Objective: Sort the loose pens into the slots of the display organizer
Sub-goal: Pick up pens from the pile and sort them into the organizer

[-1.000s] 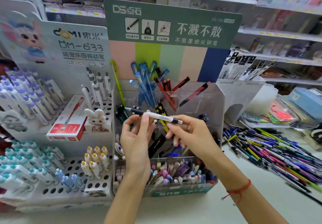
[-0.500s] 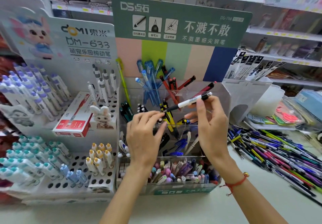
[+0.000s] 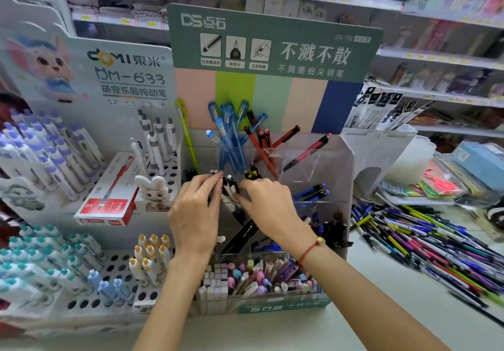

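Note:
The clear acrylic display organizer point(image 3: 336, 165) stands in front of me under a green sign. Its back slots hold blue pens point(image 3: 229, 137) and red pens point(image 3: 263, 146). Both hands meet at a middle slot of white-and-black pens point(image 3: 231, 185). My right hand point(image 3: 268, 204) pinches one of these pens between thumb and forefinger as it stands in the slot. My left hand point(image 3: 195, 214) reaches in from the left, and its fingertips touch the tops of the neighbouring pens. A large pile of loose pens point(image 3: 436, 244) lies on the counter to the right.
A white perforated pen stand point(image 3: 114, 263) with capped pens and a red box point(image 3: 109, 195) sits on the left. The organizer's front tray point(image 3: 261, 277) holds pastel pens and erasers. Packaged goods point(image 3: 441, 184) lie at the right, with store shelves behind.
My right hand brought the white-and-black pen down from above the organizer into the middle slot. My left hand shifted up to the same slot. The camera moved closer.

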Motion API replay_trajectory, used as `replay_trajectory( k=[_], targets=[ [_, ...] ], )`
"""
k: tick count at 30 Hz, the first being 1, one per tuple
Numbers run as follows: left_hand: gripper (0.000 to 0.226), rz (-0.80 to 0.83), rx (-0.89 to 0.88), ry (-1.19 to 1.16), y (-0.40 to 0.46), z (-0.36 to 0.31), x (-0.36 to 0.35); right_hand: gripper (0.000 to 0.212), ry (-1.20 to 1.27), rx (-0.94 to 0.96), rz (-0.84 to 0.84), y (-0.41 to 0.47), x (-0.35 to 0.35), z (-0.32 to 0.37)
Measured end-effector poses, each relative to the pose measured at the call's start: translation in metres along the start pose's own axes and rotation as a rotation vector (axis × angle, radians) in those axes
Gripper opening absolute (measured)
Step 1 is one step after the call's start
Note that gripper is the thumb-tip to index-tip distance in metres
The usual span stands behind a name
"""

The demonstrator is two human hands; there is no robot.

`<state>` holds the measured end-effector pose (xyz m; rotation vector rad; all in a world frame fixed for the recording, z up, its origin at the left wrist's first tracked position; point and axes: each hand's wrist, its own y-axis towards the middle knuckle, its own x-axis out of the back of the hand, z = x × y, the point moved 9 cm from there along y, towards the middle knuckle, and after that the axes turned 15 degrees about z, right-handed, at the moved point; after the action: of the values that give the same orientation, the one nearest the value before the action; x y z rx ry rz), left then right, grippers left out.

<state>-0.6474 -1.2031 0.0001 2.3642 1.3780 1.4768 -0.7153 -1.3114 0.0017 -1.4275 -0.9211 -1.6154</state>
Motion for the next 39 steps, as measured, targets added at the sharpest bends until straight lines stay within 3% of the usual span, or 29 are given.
replay_trajectory(
  k=[3, 8, 11, 13, 16, 20, 23, 26, 29, 34, 39],
  targets=[
    [0.032, 0.092, 0.018, -0.054, -0.001, 0.003, -0.004, 0.030, 0.031, -0.006, -0.004, -0.002, 0.001, -0.002],
    [0.046, 0.095, 0.025, -0.148, -0.011, -0.008, -0.002, 0.030, 0.257, 0.093, -0.192, -0.046, 0.023, -0.016],
    [0.040, 0.100, -0.093, -0.144, -0.015, -0.046, 0.001, 0.024, 0.346, 0.037, -0.269, -0.083, 0.033, -0.059],
    [0.035, 0.204, -0.189, -0.164, -0.015, -0.081, -0.012, 0.020, 0.320, -0.037, -0.256, -0.111, 0.036, -0.096],
    [0.023, 0.376, -0.366, -0.138, -0.021, -0.143, -0.052, 0.019, 0.175, -0.234, -0.120, -0.155, 0.023, -0.163],
    [0.023, 0.614, -0.608, 0.008, -0.045, -0.231, -0.136, 0.037, -0.016, -0.510, 0.222, -0.212, -0.017, -0.270],
    [0.028, 0.859, -0.659, 0.097, -0.068, -0.276, -0.211, 0.046, -0.059, -0.674, 0.413, -0.251, -0.049, -0.348],
    [0.034, 1.019, -0.585, 0.248, -0.085, -0.285, -0.293, 0.050, -0.044, -0.734, 0.525, -0.281, -0.091, -0.416],
    [0.045, 1.116, -0.381, 0.296, -0.095, -0.260, -0.369, 0.056, 0.046, -0.818, 0.570, -0.314, -0.127, -0.471],
    [0.064, 0.941, 0.107, 0.242, -0.094, -0.197, -0.422, 0.050, 0.146, -0.970, 0.582, -0.384, -0.171, -0.532],
    [0.060, 0.909, 0.275, 0.221, -0.107, -0.178, -0.441, 0.023, 0.220, -0.756, 0.449, -0.377, -0.177, -0.541]
  ],
)
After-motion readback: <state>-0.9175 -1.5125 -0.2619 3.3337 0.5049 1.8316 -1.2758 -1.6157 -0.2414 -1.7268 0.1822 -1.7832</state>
